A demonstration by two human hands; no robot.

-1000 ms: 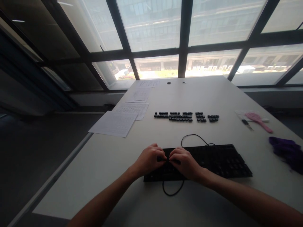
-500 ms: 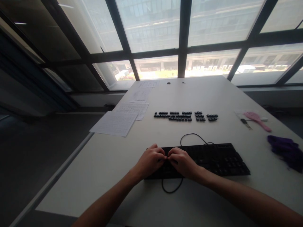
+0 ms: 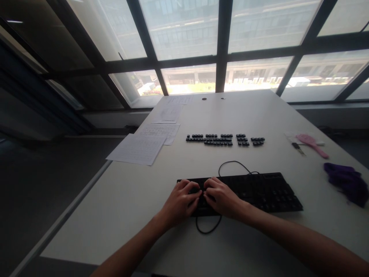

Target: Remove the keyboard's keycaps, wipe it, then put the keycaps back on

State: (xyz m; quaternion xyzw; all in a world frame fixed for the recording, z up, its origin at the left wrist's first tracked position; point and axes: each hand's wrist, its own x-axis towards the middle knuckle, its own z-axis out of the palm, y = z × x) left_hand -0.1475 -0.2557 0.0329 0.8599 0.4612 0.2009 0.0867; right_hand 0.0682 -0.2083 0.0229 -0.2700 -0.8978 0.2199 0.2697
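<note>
Resting on long black keyboard [image 3: 271,192]: left hand [image 3: 181,201], right hand [image 3: 222,196], curled, grip unclear; small black keycaps [image 3: 217,143] rowed, presumably for order.

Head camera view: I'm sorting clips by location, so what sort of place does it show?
Probably an office or workroom, though that is not certain: a long black rectangular keyboard, flat white paper sheets and large dark-framed glass windows suggest it.

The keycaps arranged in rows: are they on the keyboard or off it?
Off: the keycaps sit in rows on the white table, beyond the black keyboard, with a gap between.
</note>
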